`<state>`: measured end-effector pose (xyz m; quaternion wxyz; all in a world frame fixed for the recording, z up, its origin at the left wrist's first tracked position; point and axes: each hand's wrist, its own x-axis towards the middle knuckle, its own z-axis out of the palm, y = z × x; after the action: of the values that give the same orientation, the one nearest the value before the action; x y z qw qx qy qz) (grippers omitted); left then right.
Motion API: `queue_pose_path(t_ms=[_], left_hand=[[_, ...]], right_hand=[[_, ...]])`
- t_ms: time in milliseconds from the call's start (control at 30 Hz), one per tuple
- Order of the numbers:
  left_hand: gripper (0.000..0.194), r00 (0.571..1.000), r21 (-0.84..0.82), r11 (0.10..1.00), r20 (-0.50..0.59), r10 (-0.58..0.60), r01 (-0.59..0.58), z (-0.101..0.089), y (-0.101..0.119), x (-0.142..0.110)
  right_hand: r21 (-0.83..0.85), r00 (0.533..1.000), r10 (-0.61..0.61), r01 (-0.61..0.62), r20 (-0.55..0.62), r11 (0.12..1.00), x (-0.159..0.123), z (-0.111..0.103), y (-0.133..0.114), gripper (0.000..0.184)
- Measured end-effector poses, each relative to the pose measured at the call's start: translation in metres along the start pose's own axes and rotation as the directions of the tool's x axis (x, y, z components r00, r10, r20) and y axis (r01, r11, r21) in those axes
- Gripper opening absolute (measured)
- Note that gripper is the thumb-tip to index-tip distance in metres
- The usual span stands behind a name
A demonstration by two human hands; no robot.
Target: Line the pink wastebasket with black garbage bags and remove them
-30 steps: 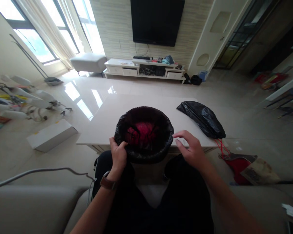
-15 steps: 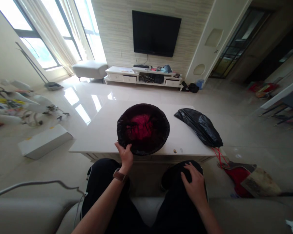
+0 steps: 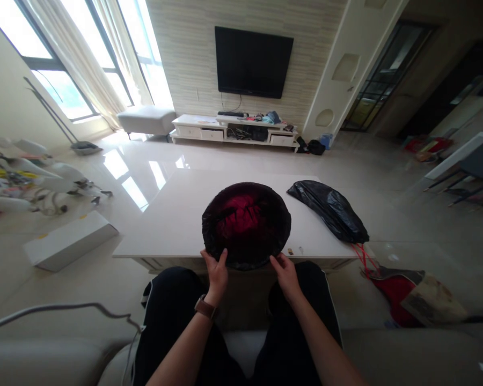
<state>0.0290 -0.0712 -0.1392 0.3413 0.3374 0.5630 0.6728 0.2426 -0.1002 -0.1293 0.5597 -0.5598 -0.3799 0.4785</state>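
Note:
A round trash can (image 3: 241, 215) stands at the front of the white coffee table (image 3: 153, 230), its mouth facing up toward me. A black garbage bag (image 3: 208, 228) lines it and folds over the rim, with a red glow showing inside. My left hand (image 3: 216, 276), with a brown-strapped watch on the wrist, is closed on the near left of the rim. At the near right of the rim, my right hand (image 3: 286, 273) pinches the bag's edge. A bundle of folded black garbage bags (image 3: 330, 210) with red drawstrings lies to the right on the table.
Two tiny scraps (image 3: 291, 251) lie by the table's front edge. A white box (image 3: 70, 241) is on the floor to the left. A red and beige bag (image 3: 418, 300) rests at the right. Farther back are a TV stand (image 3: 193, 128) and a grey bench (image 3: 147, 120).
My right hand has left my right knee and come to the rim, taking hold of the bag's edge. The trash can has shifted slightly right and nearer, with my left hand still on it.

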Motion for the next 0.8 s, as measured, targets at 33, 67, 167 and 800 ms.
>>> queue_pose_path(t_ms=[33, 67, 167, 800], left_hand=[[0.051, 1.0, 0.013, 1.0, 0.016, 0.002, -0.002, -0.0002, -0.0011, -0.002], [0.053, 1.0, 0.024, 1.0, 0.029, 0.005, -0.006, -0.0003, -0.0019, -0.0036], [0.058, 0.997, 0.046, 0.999, 0.075, 0.012, -0.016, -0.0006, -0.0036, -0.0062], [0.058, 0.986, -0.12, 0.993, 0.167, 0.018, 0.003, -0.0016, -0.0086, -0.0068]], right_hand=[[0.021, 1.0, 0.02, -0.019, -0.014, 1.0, -0.0002, -0.002, 0.0005, 0.063], [0.045, 0.999, 0.038, -0.037, -0.028, 0.998, 0.0, -0.0036, 0.0006, 0.065], [0.094, 0.995, 0.083, -0.078, -0.058, 0.993, 0.0018, -0.006, -0.0004, 0.067], [0.114, 0.99, 0.097, -0.085, -0.099, 0.99, 0.0039, -0.0072, -0.004, 0.068]])
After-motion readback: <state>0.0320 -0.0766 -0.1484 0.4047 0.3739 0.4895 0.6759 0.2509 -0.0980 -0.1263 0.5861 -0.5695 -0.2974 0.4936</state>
